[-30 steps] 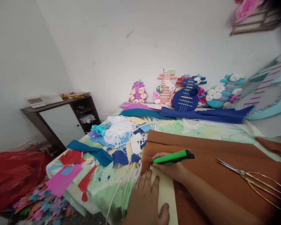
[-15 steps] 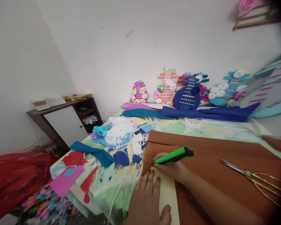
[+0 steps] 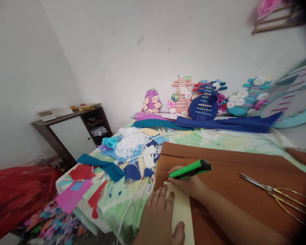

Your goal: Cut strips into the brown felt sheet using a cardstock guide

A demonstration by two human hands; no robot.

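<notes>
Fingers of my right hand (image 3: 185,180) are closed around a thick green-and-black pen-shaped tool (image 3: 190,169). Its lower end points at the top of a cream card strip (image 3: 182,211), and the fingers mostly hide the tip. My left hand (image 3: 156,216) lies flat with fingers spread, pressing on the strip's left side. Beneath the strip is a large brown sheet (image 3: 226,170), which looks like paper or felt. Gold-handled scissors (image 3: 270,190) rest on this sheet, right of my right forearm.
White string (image 3: 130,144) and coloured scraps (image 3: 99,165) cover the table's left side. Decorated lute-shaped crafts (image 3: 204,105) lean against the wall, behind folded blue material (image 3: 226,123). A low cabinet (image 3: 68,132) stands at the left, above a red bag (image 3: 20,190) on the floor.
The view has shifted very slightly. Both hands and the green tool stay almost where they were, with the tool's lower end still near the top of the strip.
</notes>
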